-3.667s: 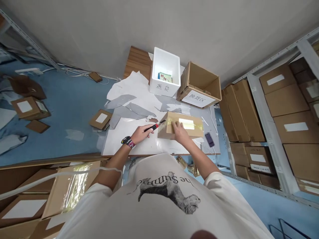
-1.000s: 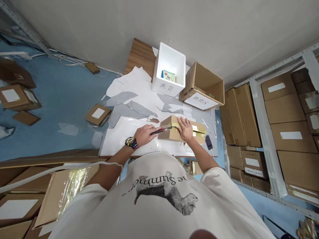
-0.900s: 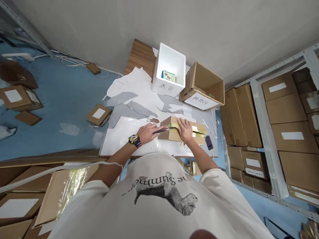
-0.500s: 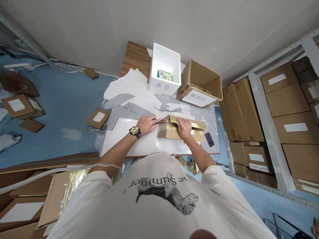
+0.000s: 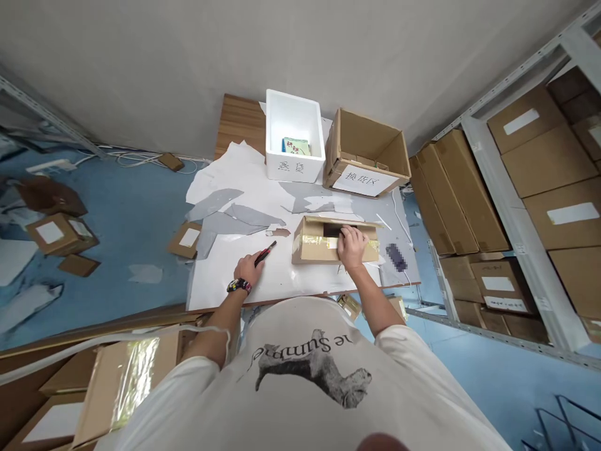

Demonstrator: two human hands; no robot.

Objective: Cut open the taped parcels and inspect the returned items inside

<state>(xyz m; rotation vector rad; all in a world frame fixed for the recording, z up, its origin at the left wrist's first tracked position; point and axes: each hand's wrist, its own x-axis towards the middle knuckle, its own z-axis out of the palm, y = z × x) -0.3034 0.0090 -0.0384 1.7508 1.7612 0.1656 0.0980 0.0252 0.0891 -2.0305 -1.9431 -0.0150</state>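
Head view: far left, blue floor [image 5: 113, 288] with cardboard boxes, one bearing a white label [image 5: 49, 232]. Lower left, a large carton with shiny yellowish tape [image 5: 136, 376]. Next, the tabletop [image 5: 241, 119], wood showing at its far left corner, the rest mostly under white sheeting [image 5: 235, 166] and grey pieces [image 5: 235, 220]. Left hand [image 5: 248, 269], a watch [image 5: 238, 285] at the wrist, closed around a red-and-black cutter [image 5: 265, 252]; tip aimed away from the body, well clear of the carton. Farther back, a white tub [image 5: 295, 169], handwriting on its front, a green-and-blue packet [image 5: 295, 146] inside. Right of the cutter, near the front edge: the taped carton [image 5: 313, 253], long side facing the wearer, top partly open on a dark gap. Right hand [image 5: 353, 246] at that opening, fingers bent; cannot tell whether they pinch a flap. Behind it, an open cardboard box [image 5: 370, 133] with a handwritten sheet. Then a blurred-out dark object [image 5: 397, 257], a white cord [image 5: 400, 217] beyond it. Far right, metal shelving [image 5: 507, 232] stacked with brown boxes [image 5: 570, 213].
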